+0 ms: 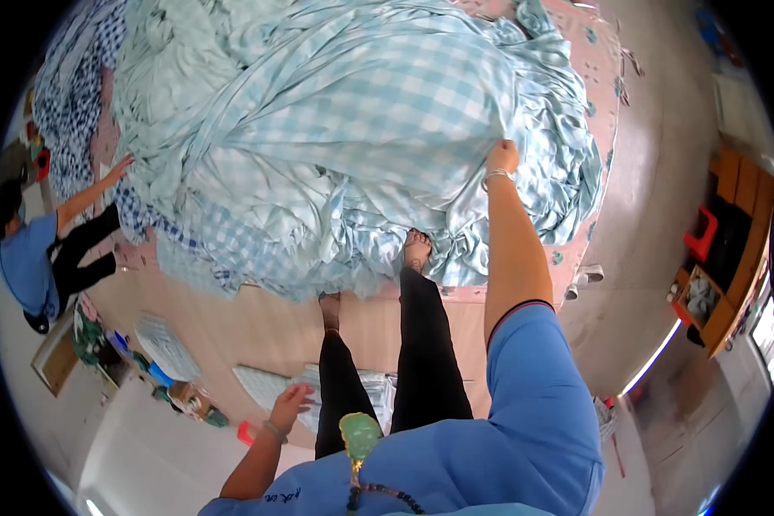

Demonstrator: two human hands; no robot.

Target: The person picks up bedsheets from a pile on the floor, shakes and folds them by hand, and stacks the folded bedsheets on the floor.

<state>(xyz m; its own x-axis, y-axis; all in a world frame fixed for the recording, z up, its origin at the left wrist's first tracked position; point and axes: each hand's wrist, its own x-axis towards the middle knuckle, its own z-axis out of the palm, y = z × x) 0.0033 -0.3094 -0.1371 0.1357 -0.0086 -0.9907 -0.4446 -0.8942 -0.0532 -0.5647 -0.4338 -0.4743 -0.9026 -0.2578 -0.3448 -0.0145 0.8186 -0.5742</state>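
Observation:
A large heap of light blue and white checked fabric (pixel 387 103) spreads over the upper part of the view. My right hand (pixel 502 157) is stretched forward, its fingers closed on the fabric near the heap's right side, and creases run from it across the cloth. Low in the view, my left hand (pixel 292 406) hangs beside my left leg, fingers apart and holding nothing. One of my bare feet (pixel 417 248) touches the near edge of the heap.
At the left a co-worker (pixel 30 258) in a blue shirt reaches a hand to the heap, near dark blue checked fabric (pixel 64 103). Folded fabric (pixel 168 348) lies on the floor at lower left. A wooden shelf (pixel 735 249) stands at the right, shoes (pixel 586 277) nearer.

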